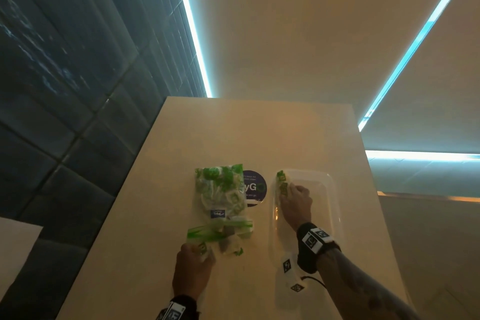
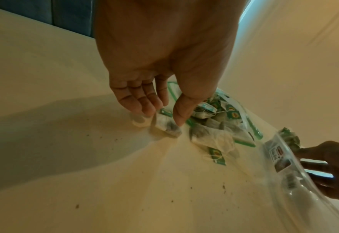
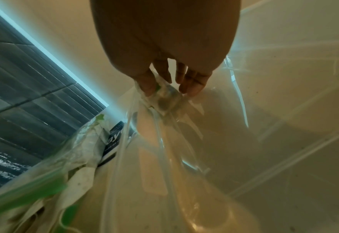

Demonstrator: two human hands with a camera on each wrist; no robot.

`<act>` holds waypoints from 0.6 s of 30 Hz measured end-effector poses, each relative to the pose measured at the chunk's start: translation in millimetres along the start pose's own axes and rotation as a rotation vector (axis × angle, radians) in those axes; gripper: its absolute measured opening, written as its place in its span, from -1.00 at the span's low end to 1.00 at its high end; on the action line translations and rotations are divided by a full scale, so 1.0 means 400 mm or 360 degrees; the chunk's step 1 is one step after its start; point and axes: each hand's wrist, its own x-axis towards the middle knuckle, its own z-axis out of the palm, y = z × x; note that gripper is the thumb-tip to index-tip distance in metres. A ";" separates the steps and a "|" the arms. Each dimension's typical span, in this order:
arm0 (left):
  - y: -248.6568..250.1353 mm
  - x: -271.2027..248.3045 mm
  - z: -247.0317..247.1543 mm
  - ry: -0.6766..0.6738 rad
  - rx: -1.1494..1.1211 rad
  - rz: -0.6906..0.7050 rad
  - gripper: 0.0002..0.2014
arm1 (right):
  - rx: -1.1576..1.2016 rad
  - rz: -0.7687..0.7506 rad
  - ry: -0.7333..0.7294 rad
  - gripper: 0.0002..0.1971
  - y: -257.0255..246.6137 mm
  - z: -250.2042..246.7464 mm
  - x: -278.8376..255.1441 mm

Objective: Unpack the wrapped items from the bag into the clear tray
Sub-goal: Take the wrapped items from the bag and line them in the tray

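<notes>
Left hand (image 1: 192, 269) pinching tea bag (image 2: 167, 124)

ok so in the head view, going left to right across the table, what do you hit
zip bag of tea bags → dark round sticker → tea bags held by the right hand → clear tray

- Left hand (image 1: 192, 265) reaches forward, palm down, thumb and fingertips (image 2: 144, 110) pinched together.
- Right hand (image 1: 296, 201) stretches further ahead, fingers (image 3: 192, 85) curled downward.
</notes>
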 end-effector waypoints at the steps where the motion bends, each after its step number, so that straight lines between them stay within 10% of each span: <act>1: -0.007 0.000 0.004 0.0016 0.0008 -0.0007 -0.60 | -0.0057 -0.0004 0.0006 -0.68 0.006 0.002 0.002; 18: -0.038 -0.016 0.018 0.0069 0.0168 0.0066 -0.56 | 0.0300 0.0074 -0.0254 -0.53 0.002 -0.031 -0.022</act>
